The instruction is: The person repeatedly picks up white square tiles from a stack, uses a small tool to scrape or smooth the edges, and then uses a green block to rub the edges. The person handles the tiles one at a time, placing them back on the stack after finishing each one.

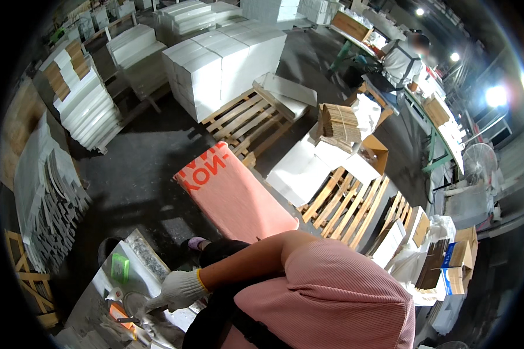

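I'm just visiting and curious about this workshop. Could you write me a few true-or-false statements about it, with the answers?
1. The right hand wears a white glove. True.
2. The green block lies on the floor. False: it is on the worktop.
3. The wearer's sleeve is blue. False: it is pink.
4. Another person is beside a green-legged table. True.

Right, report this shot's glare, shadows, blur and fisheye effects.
Head view throughout: a lamp flares at upper right; shadow darkens the floor left of the pink cover; the gloved hand is well lit; the co-worker's head is blurred; black, curved borders surround the fisheye image.
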The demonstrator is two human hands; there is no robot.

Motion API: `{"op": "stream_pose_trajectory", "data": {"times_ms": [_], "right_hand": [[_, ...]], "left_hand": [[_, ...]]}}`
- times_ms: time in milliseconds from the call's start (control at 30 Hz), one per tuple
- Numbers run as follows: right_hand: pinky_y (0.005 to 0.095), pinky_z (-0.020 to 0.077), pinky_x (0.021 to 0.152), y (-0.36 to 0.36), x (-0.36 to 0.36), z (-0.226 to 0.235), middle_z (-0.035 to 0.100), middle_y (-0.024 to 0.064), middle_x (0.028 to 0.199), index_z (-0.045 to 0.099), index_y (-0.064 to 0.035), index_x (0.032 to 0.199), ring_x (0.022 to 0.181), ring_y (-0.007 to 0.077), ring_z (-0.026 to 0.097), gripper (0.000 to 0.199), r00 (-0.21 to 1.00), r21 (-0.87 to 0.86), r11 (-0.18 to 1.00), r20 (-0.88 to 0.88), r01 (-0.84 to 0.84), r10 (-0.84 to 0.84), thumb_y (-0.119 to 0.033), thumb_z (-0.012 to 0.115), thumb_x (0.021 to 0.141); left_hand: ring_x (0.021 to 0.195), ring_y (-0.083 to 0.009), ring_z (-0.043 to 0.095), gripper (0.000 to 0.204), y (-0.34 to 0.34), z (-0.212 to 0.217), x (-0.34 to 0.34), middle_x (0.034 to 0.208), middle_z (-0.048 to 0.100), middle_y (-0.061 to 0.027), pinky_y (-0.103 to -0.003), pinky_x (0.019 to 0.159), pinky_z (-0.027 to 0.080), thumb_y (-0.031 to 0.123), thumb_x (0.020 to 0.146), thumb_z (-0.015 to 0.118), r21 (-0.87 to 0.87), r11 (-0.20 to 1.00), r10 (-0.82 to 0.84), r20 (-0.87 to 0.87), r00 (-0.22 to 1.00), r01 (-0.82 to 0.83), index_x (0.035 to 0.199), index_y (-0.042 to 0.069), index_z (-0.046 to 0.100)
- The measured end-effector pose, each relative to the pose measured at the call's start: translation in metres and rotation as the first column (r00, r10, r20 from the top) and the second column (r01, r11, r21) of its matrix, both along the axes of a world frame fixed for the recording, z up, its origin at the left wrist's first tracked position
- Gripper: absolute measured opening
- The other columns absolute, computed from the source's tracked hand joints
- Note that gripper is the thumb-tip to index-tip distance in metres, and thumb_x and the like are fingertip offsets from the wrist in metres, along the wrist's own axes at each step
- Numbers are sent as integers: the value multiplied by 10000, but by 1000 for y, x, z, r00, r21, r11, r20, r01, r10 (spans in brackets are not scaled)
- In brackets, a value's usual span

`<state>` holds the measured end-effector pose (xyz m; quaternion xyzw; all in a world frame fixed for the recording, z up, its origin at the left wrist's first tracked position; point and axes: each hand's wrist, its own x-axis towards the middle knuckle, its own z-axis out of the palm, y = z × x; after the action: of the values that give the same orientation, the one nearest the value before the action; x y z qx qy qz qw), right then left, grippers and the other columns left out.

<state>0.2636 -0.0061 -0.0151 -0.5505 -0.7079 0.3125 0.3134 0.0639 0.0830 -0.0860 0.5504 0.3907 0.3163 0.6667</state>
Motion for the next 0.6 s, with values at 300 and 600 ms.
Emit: {"op": "stream_pose_trajectory", "data": {"times_ms": [300, 600], "right_hand": [[468, 488, 592, 9, 2, -6, 663, 133, 748, 637, -186, 1143, 693, 356, 657, 284, 987, -25, 988, 55, 151, -149, -287, 639, 877], [495, 498, 671, -3, 4, -13, 670, 164, 783, 666, -117, 985, 771, 395, 656, 214, 998, -124, 992, 53, 28, -22, -281, 603, 863]], "left_hand": [[1235, -386, 526, 843, -2, -2, 10, 1413, 486, -220, -577, 968, 449, 727, 921, 415, -11, 1000, 10, -32, 999, -10, 1408, 40, 461], [1240, -397, 517, 854, -6, -2, 9, 1424, 472, -223, -594, 971, 441, 733, 915, 420, -27, 999, 37, -20, 999, -38, 1418, 43, 447]]}}
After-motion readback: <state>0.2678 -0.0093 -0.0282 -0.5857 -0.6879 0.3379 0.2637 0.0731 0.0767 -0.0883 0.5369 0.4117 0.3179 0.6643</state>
